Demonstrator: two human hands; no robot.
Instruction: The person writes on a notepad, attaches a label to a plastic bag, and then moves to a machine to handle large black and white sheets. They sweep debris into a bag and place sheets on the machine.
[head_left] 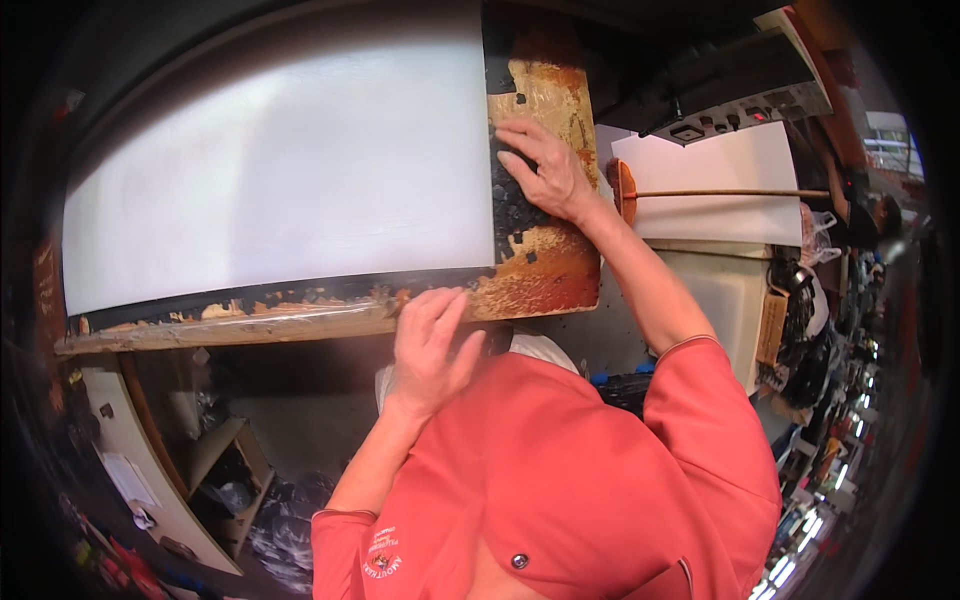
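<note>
Red shirt closest; white sheet lies flat on worn table; right hand by sheet's right edge, fingers bent a bit and spread, gripping nothing; left hand near table's front edge, fingers loose, thumb apart, empty; too blurry to tell if touching; long stick right of table.

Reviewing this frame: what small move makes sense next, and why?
Probably bring the left hand up to the near right corner of the white sheet. The right hand is already at the sheet's right edge, while the left is only at the worn table's front edge, fingers loosely open, so this might steady that corner.
</note>
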